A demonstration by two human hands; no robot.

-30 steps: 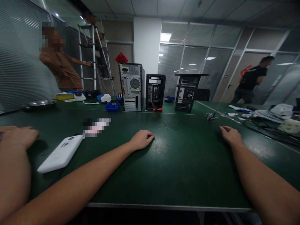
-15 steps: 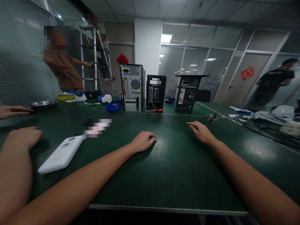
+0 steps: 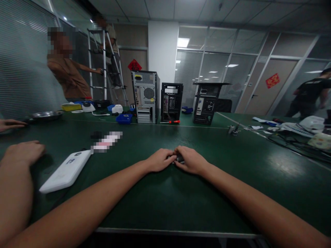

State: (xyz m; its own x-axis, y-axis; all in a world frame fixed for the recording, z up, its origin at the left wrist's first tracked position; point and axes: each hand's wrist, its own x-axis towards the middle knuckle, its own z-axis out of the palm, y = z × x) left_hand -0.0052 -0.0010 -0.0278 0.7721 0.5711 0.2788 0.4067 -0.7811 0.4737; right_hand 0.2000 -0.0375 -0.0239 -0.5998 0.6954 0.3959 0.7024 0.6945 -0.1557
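Note:
My left hand (image 3: 159, 160) rests on the green table (image 3: 196, 203) with its fingers curled into a loose fist. My right hand (image 3: 190, 161) lies right beside it, fingers bent, and the fingertips of both hands meet. A small dark thing (image 3: 180, 159) shows between the fingertips; I cannot make out what it is. A white flat device (image 3: 66, 171) lies to the left of my left forearm. Beyond it is a blurred pink and white patch (image 3: 106, 142).
Another person's forearm and fist (image 3: 22, 153) rest at the left edge, with a second hand (image 3: 9, 124) further back. Three computer cases (image 3: 145, 96) (image 3: 171, 101) (image 3: 207, 102), a red screwdriver (image 3: 173, 121) and a blue tray (image 3: 123, 118) stand at the far side. Cables and white items (image 3: 307, 127) lie right. People stand by a ladder (image 3: 103, 62).
My right hand has swept left across the table from the far right and now touches my left hand. The left hand has stayed put. The person at the right has walked further right.

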